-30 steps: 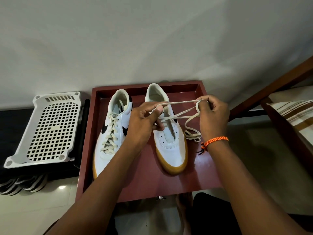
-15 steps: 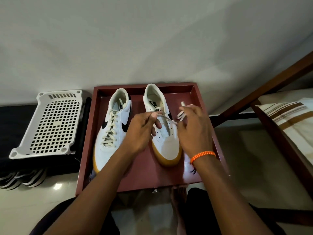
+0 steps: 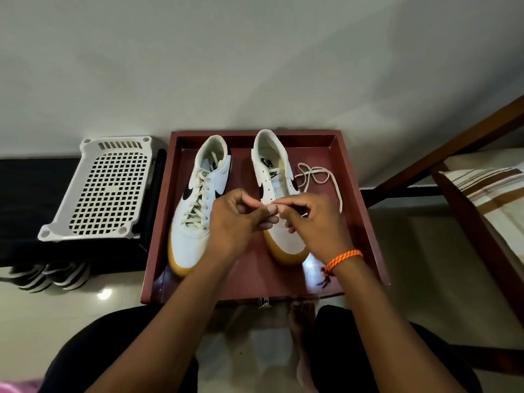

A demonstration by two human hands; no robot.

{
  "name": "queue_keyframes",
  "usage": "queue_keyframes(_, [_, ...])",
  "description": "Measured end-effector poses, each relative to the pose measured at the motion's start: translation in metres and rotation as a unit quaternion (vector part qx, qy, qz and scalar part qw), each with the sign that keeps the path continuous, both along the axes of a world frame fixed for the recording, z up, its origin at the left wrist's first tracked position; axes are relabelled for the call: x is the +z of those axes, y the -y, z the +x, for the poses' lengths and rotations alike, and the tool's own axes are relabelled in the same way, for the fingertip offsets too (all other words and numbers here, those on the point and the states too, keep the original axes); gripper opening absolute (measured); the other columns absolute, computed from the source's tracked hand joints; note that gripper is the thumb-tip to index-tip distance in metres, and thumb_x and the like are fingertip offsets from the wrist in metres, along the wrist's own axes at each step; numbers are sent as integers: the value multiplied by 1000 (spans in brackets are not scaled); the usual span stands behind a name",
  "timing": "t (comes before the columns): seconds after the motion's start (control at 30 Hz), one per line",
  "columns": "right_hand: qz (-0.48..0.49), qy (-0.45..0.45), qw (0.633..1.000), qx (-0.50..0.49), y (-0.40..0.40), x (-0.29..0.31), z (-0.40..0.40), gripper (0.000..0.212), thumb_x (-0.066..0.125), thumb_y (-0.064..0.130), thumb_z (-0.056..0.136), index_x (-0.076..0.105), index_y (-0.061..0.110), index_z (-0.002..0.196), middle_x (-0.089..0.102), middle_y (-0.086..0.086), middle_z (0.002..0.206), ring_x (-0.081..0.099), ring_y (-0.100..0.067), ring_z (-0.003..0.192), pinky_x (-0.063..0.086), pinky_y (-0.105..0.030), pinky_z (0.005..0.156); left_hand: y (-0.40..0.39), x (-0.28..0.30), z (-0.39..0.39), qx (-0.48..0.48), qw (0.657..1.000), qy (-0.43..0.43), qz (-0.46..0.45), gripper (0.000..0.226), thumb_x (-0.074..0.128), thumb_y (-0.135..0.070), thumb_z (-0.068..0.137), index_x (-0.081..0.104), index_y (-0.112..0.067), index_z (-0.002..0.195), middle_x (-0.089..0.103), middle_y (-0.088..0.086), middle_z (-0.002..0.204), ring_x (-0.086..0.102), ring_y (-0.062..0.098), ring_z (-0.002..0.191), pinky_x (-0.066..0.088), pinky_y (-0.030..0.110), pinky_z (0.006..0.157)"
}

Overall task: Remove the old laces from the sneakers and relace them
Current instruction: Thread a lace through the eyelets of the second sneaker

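Note:
Two white sneakers with gum soles stand in a dark red tray (image 3: 351, 177). The left sneaker (image 3: 198, 199) is fully laced. The right sneaker (image 3: 272, 171) shows bare eyelets on its upper part. A cream lace (image 3: 320, 177) lies looped on the tray to the right of that shoe and runs toward my right hand. My left hand (image 3: 235, 219) and my right hand (image 3: 309, 219) meet over the right sneaker's lower eyelets, fingertips pinched together. What they pinch is hidden by the fingers; it looks like the lace.
A white perforated plastic rack (image 3: 105, 188) sits left of the tray on a dark shelf, with striped slippers (image 3: 48, 276) below it. A wooden bed frame (image 3: 465, 199) with a striped cloth (image 3: 493, 188) is at the right. My knees and foot are below the tray.
The lace that was stretched between my hands has come off the right sneaker's upper eyelets and now lies on the tray. Both hands came together over the shoe's lower part.

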State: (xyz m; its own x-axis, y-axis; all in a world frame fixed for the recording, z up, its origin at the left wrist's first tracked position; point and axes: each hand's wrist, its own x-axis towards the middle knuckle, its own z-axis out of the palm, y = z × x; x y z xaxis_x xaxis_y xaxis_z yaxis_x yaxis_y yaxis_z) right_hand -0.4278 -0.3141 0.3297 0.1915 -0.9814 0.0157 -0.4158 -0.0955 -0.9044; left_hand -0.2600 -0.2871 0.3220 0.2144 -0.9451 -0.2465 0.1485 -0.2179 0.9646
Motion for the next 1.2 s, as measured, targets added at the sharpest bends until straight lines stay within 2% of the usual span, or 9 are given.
queue_keyframes(0.23, [-62,-82,993,-52,10,-12,-4,3,84,17,87,85,19,89,73,10,80,69,-5,77,53,-22,70,18,-14,3,-43,992,109,46,20,86,-7,89,69,3,91,78,16,77,78,31,71,64,44,70])
queue_keyframes(0.37, [-36,-114,987,-108,12,-23,-5,6,83,13,85,85,17,89,78,9,85,72,-1,78,60,-27,77,18,-30,9,-70,973,200,91,12,79,-22,95,76,-20,84,78,2,77,77,21,68,66,56,74])
queue_keyframes(0.5, [-38,-163,980,-112,11,-32,-6,8,79,18,89,83,25,88,78,11,89,73,-7,83,60,-34,76,12,-33,10,-87,938,326,83,2,75,-31,93,75,-32,91,76,-13,86,73,9,80,62,43,84])
queue_keyframes(0.57, [-37,-197,974,-106,10,-36,-2,8,74,21,90,79,28,87,72,12,79,69,-14,79,57,-36,69,11,-33,9,-88,926,361,59,18,76,-27,93,73,-32,110,75,-14,106,70,8,96,59,40,91])
queue_keyframes(0.67, [4,-185,977,-107,9,-42,4,11,69,19,93,72,25,84,55,12,64,58,-13,68,44,-32,61,11,-30,6,-113,925,362,39,52,76,-23,92,65,-31,142,74,-3,130,69,16,117,55,37,103])
queue_keyframes(0.77, [27,-170,983,-58,6,-45,12,15,63,14,97,68,23,85,63,9,74,61,-15,75,44,-32,65,13,-31,6,-149,913,376,56,65,79,-28,91,58,-32,152,75,1,131,70,21,120,56,42,104])
queue_keyframes(0.9, [70,-172,982,-33,7,-45,17,23,59,8,98,67,20,80,66,8,74,62,-14,73,42,-28,66,14,-31,15,-156,910,381,58,61,81,-27,89,63,-31,147,74,-2,134,75,23,106,59,44,98])
queue_keyframes(1.1, [146,-158,975,-50,9,-42,21,30,58,6,95,66,18,69,67,1,70,64,-23,72,53,-35,71,15,-36,12,-152,895,416,48,56,87,-26,83,71,-30,137,75,5,132,69,28,123,58,49,101])
queue_keyframes(1.2, [194,-137,970,-48,9,-41,22,36,62,8,98,64,15,62,56,10,53,52,-15,58,43,-28,60,15,-42,13,-138,897,415,59,52,91,-31,78,74,-25,127,78,3,123,69,27,122,58,49,100])
